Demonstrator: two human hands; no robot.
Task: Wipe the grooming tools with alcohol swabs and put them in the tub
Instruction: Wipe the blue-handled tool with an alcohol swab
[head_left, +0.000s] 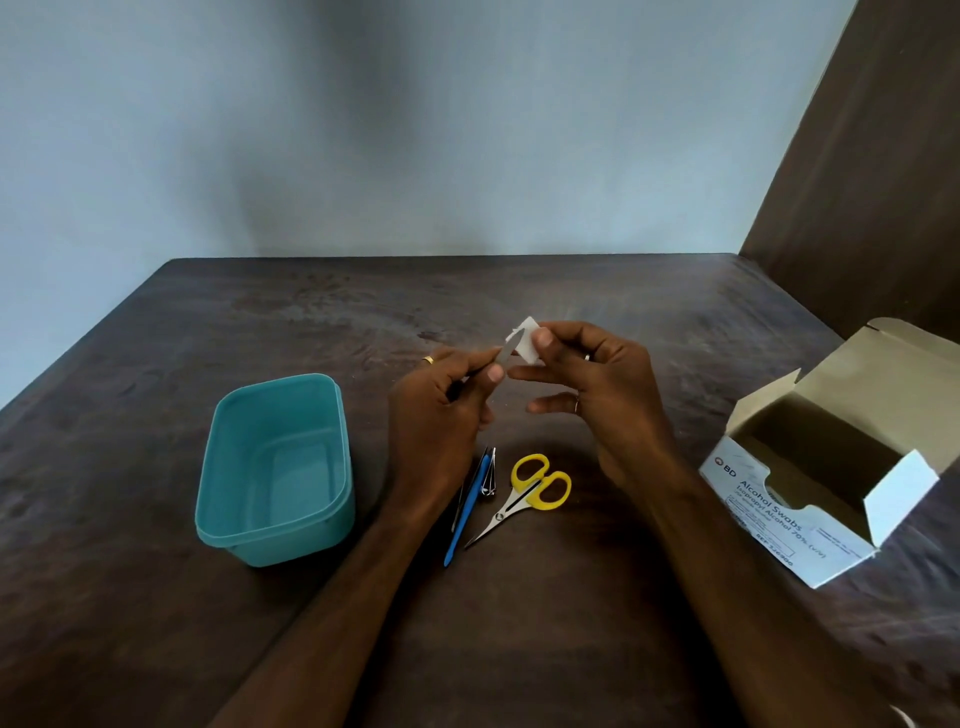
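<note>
My left hand (447, 410) pinches a thin metal grooming tool (506, 351), its tip pointing up and right. My right hand (597, 384) holds a white alcohol swab (527, 338) between thumb and forefinger, pressed against that tip. Both hands hover above the middle of the dark table. An empty teal tub (275, 467) stands at the left. Below the hands lie yellow-handled scissors (524, 493), a blue-handled tool (467, 512), a small nail clipper (489, 478) and a thin dark tool (460, 501).
An open alcohol swab box (826, 467) sits at the right edge of the dark wooden table (156, 623). A brown panel (872, 182) rises at the back right, and a pale wall stands behind the table.
</note>
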